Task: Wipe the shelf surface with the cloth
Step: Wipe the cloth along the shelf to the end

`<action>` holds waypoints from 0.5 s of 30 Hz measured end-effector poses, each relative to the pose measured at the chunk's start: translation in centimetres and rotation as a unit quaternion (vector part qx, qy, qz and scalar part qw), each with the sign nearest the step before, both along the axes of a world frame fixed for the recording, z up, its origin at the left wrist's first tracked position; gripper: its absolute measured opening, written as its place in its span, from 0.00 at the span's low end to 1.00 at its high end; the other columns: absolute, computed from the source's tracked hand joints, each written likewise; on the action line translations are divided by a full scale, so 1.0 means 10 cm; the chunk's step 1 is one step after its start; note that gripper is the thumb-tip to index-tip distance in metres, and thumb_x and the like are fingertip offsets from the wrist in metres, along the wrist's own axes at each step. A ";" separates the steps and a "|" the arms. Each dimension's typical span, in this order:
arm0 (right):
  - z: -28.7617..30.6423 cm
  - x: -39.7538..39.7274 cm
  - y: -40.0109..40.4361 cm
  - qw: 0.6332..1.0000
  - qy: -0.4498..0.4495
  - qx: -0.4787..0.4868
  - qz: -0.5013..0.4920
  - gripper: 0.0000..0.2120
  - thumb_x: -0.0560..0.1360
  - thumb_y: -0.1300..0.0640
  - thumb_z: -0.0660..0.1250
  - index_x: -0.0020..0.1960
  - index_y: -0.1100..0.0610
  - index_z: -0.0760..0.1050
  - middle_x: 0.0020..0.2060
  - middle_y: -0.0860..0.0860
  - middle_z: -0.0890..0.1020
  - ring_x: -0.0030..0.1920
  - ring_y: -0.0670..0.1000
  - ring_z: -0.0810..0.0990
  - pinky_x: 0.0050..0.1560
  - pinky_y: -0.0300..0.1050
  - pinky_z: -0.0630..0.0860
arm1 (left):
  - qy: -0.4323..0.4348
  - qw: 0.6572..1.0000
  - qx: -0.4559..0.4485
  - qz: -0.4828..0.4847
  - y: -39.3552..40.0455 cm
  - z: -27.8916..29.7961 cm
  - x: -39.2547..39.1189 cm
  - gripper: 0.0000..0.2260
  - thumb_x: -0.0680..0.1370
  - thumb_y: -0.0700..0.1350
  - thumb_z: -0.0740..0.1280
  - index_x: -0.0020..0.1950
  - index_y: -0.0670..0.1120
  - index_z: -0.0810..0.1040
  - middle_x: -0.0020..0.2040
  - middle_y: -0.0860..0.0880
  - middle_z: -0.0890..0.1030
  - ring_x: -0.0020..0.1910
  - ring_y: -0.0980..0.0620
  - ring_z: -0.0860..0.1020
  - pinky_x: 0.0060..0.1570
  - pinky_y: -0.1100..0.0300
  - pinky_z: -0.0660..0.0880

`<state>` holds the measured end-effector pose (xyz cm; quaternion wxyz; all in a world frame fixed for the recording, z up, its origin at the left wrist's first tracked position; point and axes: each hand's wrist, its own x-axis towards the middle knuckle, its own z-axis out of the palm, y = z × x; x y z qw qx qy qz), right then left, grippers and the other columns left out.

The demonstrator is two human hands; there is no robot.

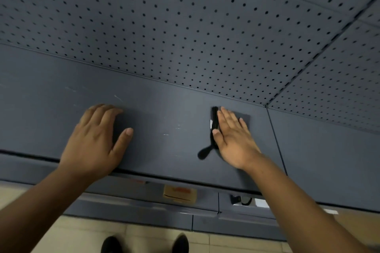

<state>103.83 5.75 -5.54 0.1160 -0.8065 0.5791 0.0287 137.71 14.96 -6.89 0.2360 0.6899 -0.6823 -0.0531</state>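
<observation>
The shelf surface [164,113] is a dark grey-blue metal panel with a few pale scuff marks. A dark cloth [244,118] lies flat on its right part. The cloth has a black edge along its left side and a small black loop hanging toward me. My right hand [232,139] presses flat on top of the cloth, thumb against the black edge, covering most of it. My left hand [96,139] rests palm down on the bare shelf to the left, fingers slightly curled and holding nothing.
A perforated pegboard back panel [185,26] rises behind the shelf. A seam [275,137] separates this shelf from the section on the right. Lower shelves [144,207] below hold a cardboard box [180,193] and small items. My shoes [112,244] stand on a tiled floor.
</observation>
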 end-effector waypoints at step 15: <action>0.00 0.26 0.60 1.000 -0.005 -0.005 0.019 0.32 0.79 0.38 0.34 0.79 0.49 0.31 0.78 0.43 0.33 0.75 0.40 0.28 0.77 0.49 0.34 | 0.005 1.000 0.012 -0.002 0.01 -0.01 0.00 0.31 0.81 0.62 0.54 0.72 0.39 0.73 0.70 0.37 0.75 0.75 0.34 0.68 0.75 0.38 0.66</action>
